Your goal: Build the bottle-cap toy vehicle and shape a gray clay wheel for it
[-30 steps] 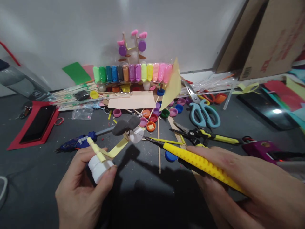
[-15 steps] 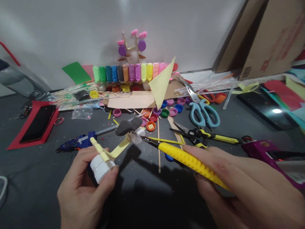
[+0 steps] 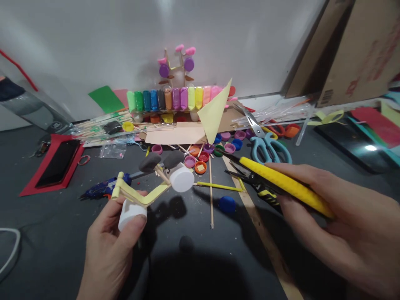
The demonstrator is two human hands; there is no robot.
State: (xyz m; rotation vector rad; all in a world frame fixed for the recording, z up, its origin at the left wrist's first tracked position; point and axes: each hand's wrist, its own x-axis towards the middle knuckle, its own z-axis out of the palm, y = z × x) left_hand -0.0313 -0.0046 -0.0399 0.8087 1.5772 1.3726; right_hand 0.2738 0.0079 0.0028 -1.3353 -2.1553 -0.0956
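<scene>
My left hand is closed on the white cap at the near end of a small handmade model. A folded yellow paper strip joins that cap to a second white cap. Dark grey clay lumps sit on a short stick by the far cap, and a yellow paper roll stands at the near end. To the right, my right hand grips yellow-handled pliers, their dark jaws pointing left, apart from the model. Under the pliers lies a black-and-yellow cutting tool, partly hidden.
Light blue scissors lie behind the pliers. A blue glue gun and a phone on red paper are at left. Coloured caps, a blue cap and wooden sticks are scattered centrally. Clay packets line the back; cardboard leans right.
The pliers' tip has left the far white cap, moving right and up with my right hand. The model has turned in my left hand, so the far cap now shows its round face.
</scene>
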